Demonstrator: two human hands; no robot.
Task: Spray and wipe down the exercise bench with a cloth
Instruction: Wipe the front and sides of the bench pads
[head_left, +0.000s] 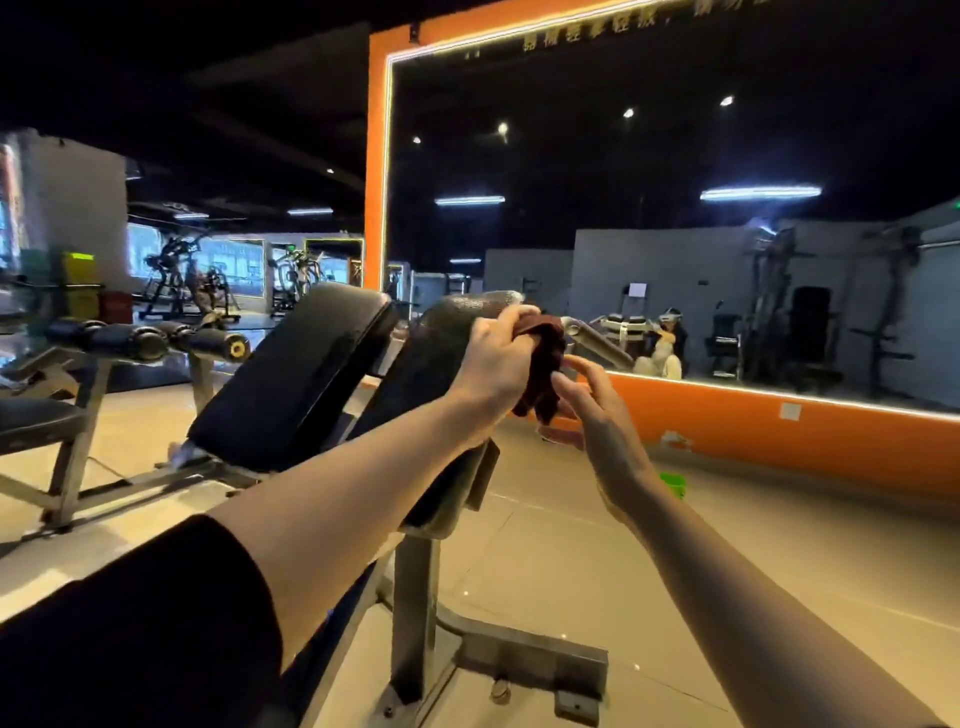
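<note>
A black padded exercise bench (291, 379) slopes up in front of me on a grey steel frame, with two pads side by side. My left hand (493, 358) grips a dark red cloth (543, 358) above the top of the right pad (447, 332). The cloth hangs down from that fist. My right hand (592, 410) is just right of the cloth, fingers spread, fingertips touching its lower edge. A green object (674, 483), maybe the spray bottle, sits on the floor behind my right wrist, mostly hidden.
A big orange-framed mirror (675, 208) fills the wall ahead and right. Another bench with foam rollers (150, 340) stands to the left. The bench's steel foot (530, 665) juts out on the tiled floor below my arms. More gym machines stand far left.
</note>
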